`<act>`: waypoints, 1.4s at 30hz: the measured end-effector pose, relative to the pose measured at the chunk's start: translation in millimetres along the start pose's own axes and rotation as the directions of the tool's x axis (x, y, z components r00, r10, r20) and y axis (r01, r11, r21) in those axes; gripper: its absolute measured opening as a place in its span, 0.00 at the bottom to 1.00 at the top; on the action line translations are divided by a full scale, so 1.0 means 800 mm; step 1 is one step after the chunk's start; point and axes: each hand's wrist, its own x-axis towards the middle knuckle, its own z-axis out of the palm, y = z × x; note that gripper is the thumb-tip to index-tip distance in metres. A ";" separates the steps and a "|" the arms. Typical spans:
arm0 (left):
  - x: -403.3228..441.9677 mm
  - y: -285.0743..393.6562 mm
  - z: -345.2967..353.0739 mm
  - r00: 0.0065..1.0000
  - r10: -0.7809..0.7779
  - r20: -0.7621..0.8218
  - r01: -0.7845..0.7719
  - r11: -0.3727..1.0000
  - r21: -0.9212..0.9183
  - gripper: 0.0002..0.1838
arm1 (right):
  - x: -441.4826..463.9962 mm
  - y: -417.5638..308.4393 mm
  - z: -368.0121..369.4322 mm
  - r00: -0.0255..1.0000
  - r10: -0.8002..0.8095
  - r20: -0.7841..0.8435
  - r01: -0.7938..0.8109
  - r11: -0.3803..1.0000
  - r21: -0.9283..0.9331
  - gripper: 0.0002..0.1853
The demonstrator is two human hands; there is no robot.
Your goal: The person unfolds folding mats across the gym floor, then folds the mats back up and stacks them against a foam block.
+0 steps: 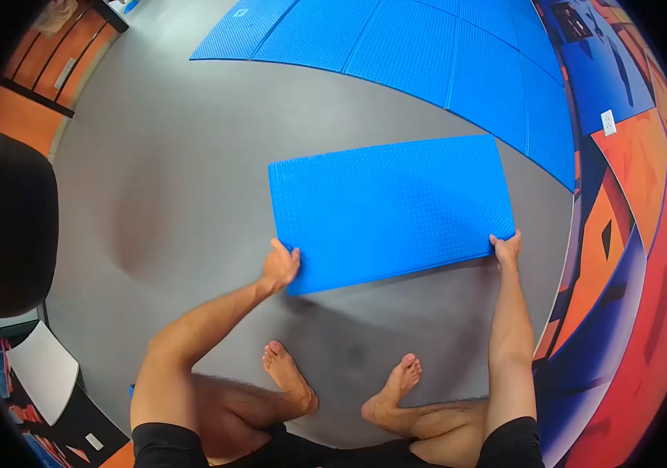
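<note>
A blue textured foam mat (396,207), folded or stacked into a thick rectangle, is held out in front of me above the grey floor. My left hand (280,267) grips its near left corner, with the thumb on top and the fingers underneath, mostly hidden. At the near right corner, my right hand (507,248) is closed on the edge in a similar way. The mat is slightly tilted, its right side farther from me. A shadow falls on the floor below its near edge.
Blue mats (396,43) laid edge to edge cover the floor at the far side and right. A painted wall (630,187) with a white outlet (608,122) runs along the right. A black chair-like object (13,226) and orange cabinets (29,117) stand left. My bare feet (286,370) are on the floor.
</note>
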 end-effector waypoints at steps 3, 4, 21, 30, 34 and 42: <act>-0.062 0.000 0.026 0.969 -0.115 0.219 0.163 0.963 -0.215 0.32 | -0.074 -0.039 0.047 0.978 0.072 -0.195 -0.084 0.995 -0.053 0.54; -0.097 0.019 0.032 0.924 -0.088 0.373 0.235 0.898 -0.372 0.30 | -0.071 -0.028 0.059 0.984 0.055 -0.172 -0.063 0.997 -0.040 0.54; -0.012 0.104 -0.024 0.752 0.495 0.435 -0.649 0.441 0.620 0.30 | -0.245 0.109 0.154 0.975 -0.102 -0.200 0.124 0.987 0.100 0.41; -0.074 0.139 0.040 0.801 0.169 0.574 -0.430 0.830 0.355 0.39 | -0.258 0.146 0.089 0.979 -0.023 -0.202 0.039 0.996 0.077 0.34; -0.117 0.168 0.059 0.830 0.032 0.557 -0.204 0.946 0.250 0.34 | -0.253 0.122 0.051 0.983 0.012 -0.182 -0.002 0.999 0.054 0.37; -0.074 0.166 0.064 0.928 0.231 0.293 -0.271 0.957 0.106 0.48 | -0.234 0.067 -0.033 0.992 -0.125 -0.033 0.128 0.984 0.122 0.25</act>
